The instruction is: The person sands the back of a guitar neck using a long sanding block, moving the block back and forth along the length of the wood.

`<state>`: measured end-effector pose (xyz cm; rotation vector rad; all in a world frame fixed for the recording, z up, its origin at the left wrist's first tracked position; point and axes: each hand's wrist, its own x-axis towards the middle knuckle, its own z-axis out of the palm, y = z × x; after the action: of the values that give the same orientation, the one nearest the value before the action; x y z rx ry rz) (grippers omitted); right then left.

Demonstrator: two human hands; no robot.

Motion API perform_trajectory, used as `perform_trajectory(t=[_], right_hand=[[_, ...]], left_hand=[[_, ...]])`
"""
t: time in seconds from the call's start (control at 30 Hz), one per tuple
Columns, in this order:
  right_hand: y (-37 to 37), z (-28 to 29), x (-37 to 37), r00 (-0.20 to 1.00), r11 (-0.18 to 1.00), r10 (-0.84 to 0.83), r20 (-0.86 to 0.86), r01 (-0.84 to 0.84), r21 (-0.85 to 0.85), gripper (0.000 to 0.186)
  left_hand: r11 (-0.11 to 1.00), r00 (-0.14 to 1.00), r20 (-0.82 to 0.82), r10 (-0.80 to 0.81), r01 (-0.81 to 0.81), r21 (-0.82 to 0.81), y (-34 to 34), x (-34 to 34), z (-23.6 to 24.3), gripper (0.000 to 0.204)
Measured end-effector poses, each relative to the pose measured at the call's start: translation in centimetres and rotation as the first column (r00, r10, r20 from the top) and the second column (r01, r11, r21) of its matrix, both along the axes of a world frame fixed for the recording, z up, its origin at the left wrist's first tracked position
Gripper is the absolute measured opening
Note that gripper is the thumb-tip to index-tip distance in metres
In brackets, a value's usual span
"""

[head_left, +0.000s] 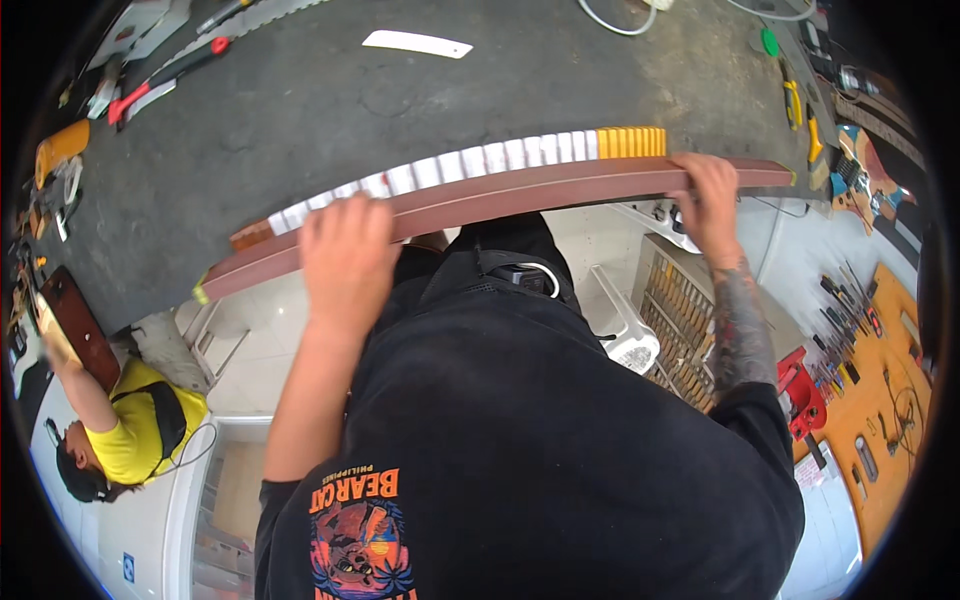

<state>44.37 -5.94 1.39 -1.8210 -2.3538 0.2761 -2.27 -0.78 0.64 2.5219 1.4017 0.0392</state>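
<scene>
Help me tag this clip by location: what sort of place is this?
Probably a workshop. Hand tools lie on the dark workbench, including a yellow-handled tool; more tools are on the orange board at right; and a long brown bar is at the bench's near edge.

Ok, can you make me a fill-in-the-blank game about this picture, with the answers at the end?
1. The left hand and the right hand are both on a long bar coloured reddish ____.
2. In the row of pieces along the bar, many are white, but the ones at the right end are ____.
3. The flat strip lying on the dark worktop is ____.
4. The co-worker's yellow shirt is on the picture's ____ side.

Missing words: brown; yellow; white; left.
</scene>
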Motion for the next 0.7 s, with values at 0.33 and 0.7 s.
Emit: perform_trajectory(t=[0.33, 0.7], right_hand=[[1.5, -0.9, -20.8, 0.985, 0.999, 0.019, -0.173, -0.013, 0.038, 0.039], [0.1, -0.1, -6.0, 0.998, 0.998, 0.036, -0.047, -0.039, -0.059, 0.043]], left_hand=[[0.992, 0.970, -0.210, 0.124, -0.114, 0.057, 0.5, -19.1, 0.9, 0.052], [1.000, 0.995, -0.096, 0.015, -0.014, 0.007, -0.6, -6.2, -0.4, 0.031]])
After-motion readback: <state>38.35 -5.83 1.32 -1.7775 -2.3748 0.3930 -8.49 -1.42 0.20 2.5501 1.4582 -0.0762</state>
